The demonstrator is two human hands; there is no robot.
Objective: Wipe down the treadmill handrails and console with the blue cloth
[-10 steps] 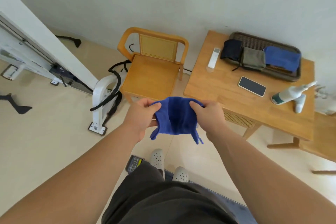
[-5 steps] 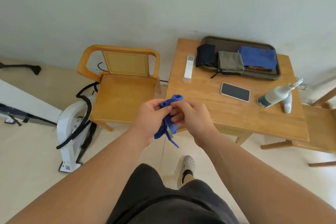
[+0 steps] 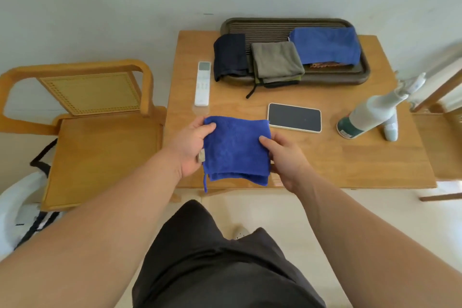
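Note:
The blue cloth [image 3: 236, 149] is folded into a rough square and held over the near edge of the wooden table [image 3: 325, 162]. My left hand [image 3: 191, 146] grips its left side, thumb on top near the upper corner. My right hand [image 3: 285, 157] pinches its right side, thumb lying on the cloth's face. A loose thread hangs from the lower left corner. Of the treadmill only a white part [image 3: 15, 207] with black cables shows at the far left edge.
On the table lie a white remote [image 3: 203, 84], a phone [image 3: 294, 117], a tipped spray bottle [image 3: 367, 114] and a dark tray [image 3: 360, 76] with folded cloths. A wooden chair [image 3: 100, 155] stands left of the table, another at the right edge.
The view has swung right and closer to the table. The cloth went from spread, to bunched between both hands, to a neat folded square now held flat.

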